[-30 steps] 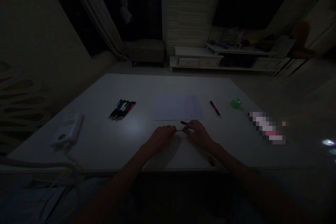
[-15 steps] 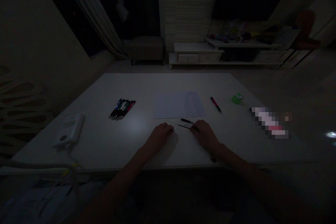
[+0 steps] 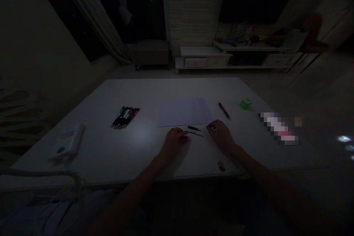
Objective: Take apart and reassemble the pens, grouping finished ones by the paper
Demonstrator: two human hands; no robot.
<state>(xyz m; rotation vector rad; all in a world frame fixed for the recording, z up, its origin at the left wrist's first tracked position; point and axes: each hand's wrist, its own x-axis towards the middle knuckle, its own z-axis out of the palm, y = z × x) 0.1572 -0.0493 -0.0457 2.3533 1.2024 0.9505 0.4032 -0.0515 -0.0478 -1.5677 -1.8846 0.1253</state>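
Head view: left hand point(image 3: 174, 141) released, fingers just beside a thin black rod point(image 3: 194, 133); right hand point(image 3: 219, 135) open, released, well off it. A short black pen piece point(image 3: 194, 128) lies between them, below a paper sheet point(image 3: 185, 112) on the white table point(image 3: 155, 92).

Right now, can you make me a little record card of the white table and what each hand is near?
Left hand: on the table, fingertips by the thin black rod
Right hand: on the table, apart from the rod
Between hands: thin black rod, short black piece
Table: white rectangular table
Beyond hands: white paper sheet
Right of paper: red-and-black pen, small green block
Left of paper: bundle of dark pens
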